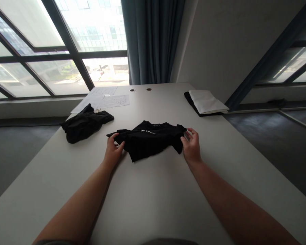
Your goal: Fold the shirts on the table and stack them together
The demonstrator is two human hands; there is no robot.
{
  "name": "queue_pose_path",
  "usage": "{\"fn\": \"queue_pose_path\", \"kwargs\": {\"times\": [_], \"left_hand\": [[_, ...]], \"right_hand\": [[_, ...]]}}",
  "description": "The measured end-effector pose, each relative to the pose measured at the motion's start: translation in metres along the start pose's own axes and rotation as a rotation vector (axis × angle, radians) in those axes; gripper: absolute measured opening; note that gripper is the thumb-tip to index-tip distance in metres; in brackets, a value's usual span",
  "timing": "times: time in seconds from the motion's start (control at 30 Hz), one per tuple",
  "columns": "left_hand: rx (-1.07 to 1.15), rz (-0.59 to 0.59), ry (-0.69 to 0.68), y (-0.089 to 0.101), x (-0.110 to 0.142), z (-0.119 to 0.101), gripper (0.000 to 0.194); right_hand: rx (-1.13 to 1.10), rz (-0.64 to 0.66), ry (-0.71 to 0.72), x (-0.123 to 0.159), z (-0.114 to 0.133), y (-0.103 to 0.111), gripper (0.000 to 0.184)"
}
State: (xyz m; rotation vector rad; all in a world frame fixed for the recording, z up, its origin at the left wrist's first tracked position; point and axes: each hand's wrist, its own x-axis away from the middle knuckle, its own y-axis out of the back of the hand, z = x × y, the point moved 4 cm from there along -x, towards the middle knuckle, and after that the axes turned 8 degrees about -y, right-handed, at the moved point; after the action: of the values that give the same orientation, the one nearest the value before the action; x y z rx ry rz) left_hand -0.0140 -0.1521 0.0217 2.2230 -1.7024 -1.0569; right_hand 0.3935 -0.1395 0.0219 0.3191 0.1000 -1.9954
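A black T-shirt with small white lettering on its chest is spread, somewhat rumpled, across the middle of the white table, its collar on the far side. At its left side, my left hand has thumb and fingers closed around the edge of the cloth. The opposite edge, near the sleeve, is gripped by my right hand between thumb and fingertips. Some of the fingertips are hidden by the fabric.
A crumpled black garment lies to the left on the white table. Behind it are printed paper sheets. At the far right sits a folded white cloth on a folded black cloth. A blue curtain hangs beyond.
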Motion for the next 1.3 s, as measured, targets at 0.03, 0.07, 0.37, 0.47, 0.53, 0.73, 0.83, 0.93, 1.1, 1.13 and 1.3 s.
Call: {"fn": "queue_pose_path", "kwargs": {"times": [0.03, 0.07, 0.37, 0.47, 0.53, 0.73, 0.83, 0.93, 1.1, 1.13, 1.3], "left_hand": [[-0.096, -0.018, -0.011, 0.0, 0.001, -0.001, 0.061], [-0.173, -0.028, -0.009, 0.0, 0.001, -0.003, 0.063], [-0.372, 0.296, -0.529, -0.008, 0.015, -0.068, 0.026], [-0.291, 0.512, -0.634, -0.023, 0.025, -0.078, 0.03], [-0.29, 0.492, -0.625, -0.027, 0.024, -0.077, 0.022], [-0.24, 0.473, -0.627, -0.025, 0.021, -0.072, 0.019], [-0.152, 0.397, -0.605, -0.019, 0.023, -0.078, 0.019], [-0.087, 0.271, -0.58, -0.011, 0.026, -0.086, 0.016], [-0.006, 0.009, -0.432, 0.009, 0.023, -0.073, 0.02], [0.005, -0.074, -0.349, 0.015, 0.02, -0.064, 0.023], [0.072, -0.304, 0.028, 0.038, 0.005, -0.021, 0.042]], "right_hand": [[0.104, 0.009, 0.1, 0.005, 0.011, -0.001, 0.043], [0.197, 0.056, 0.203, 0.011, 0.023, -0.004, 0.035], [0.519, 0.797, 0.483, 0.059, 0.03, -0.051, 0.026], [0.59, 0.781, 0.443, 0.056, 0.019, -0.051, 0.038], [0.627, 0.772, 0.435, 0.054, 0.016, -0.051, 0.04], [0.698, 0.712, 0.432, 0.046, 0.016, -0.051, 0.038], [0.737, 0.709, 0.448, 0.043, 0.015, -0.051, 0.024], [0.751, 0.701, 0.431, 0.042, 0.014, -0.051, 0.011], [0.543, 0.68, 0.357, 0.035, 0.02, -0.042, 0.007], [0.475, 0.675, 0.322, 0.032, 0.021, -0.039, 0.007], [0.243, 0.474, 0.031, 0.007, 0.012, -0.014, 0.014]]}}
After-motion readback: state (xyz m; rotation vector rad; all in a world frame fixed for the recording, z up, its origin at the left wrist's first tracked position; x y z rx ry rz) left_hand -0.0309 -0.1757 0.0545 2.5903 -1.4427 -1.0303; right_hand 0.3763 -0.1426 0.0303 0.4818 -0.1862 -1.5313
